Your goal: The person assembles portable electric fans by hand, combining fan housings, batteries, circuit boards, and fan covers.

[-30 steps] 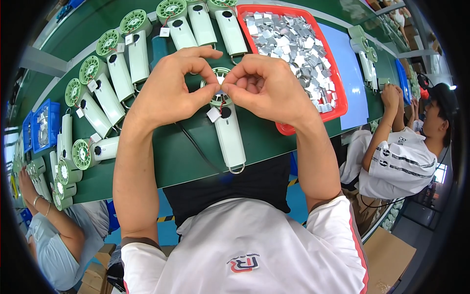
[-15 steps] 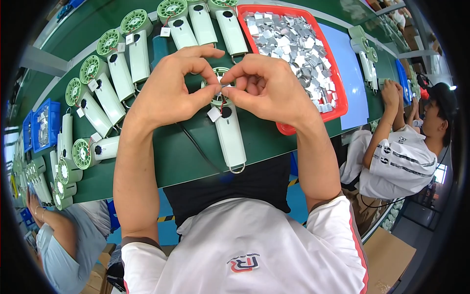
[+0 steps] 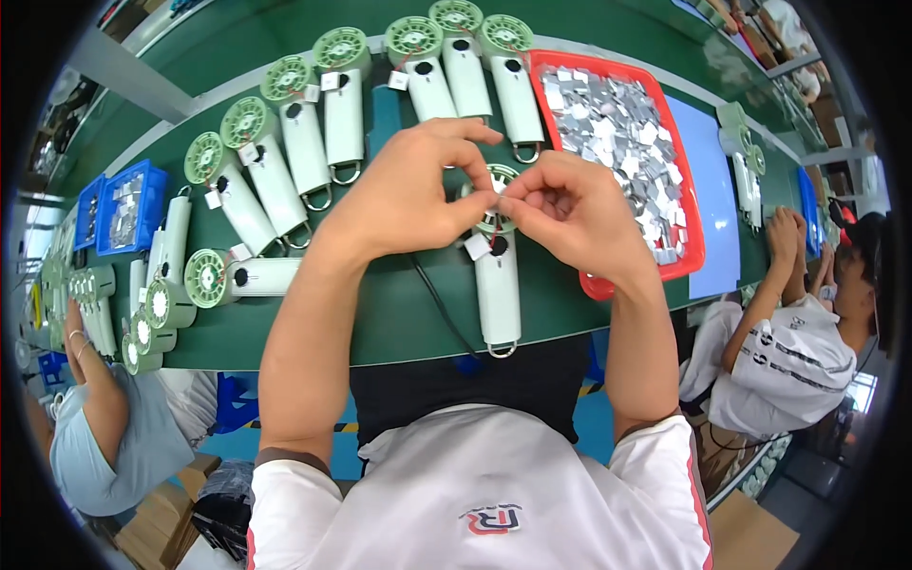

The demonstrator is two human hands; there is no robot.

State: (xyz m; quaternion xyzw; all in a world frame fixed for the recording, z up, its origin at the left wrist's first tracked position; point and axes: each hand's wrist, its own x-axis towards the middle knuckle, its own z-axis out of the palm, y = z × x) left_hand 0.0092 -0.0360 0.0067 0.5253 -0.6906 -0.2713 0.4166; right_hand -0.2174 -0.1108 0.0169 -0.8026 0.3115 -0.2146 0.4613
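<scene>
A pale green handheld fan (image 3: pixel 499 299) lies on the bench in front of me, its head away from me and its wire loop at the near edge. Over its round head, my left hand (image 3: pixel 413 190) and my right hand (image 3: pixel 581 214) meet with thumbs and index fingers pinched together. Whatever sits between the fingertips is too small and covered to name. Red wires run from the fan head, and a small white square piece (image 3: pixel 477 247) rests beside the handle's dark round spot. Part of the head is hidden behind my fingers.
Several similar fans (image 3: pixel 344 119) stand in an arc at the back and left. A red tray (image 3: pixel 696 242) of small silver and white pieces is at the right, beside a blue sheet (image 3: pixel 712 190). Blue bins (image 3: pixel 142 204) sit far left. Co-workers sit on both sides.
The whole view has shifted, so the bench and hands appear farther right and lower. Both hands stay pinched together over the fan head.
</scene>
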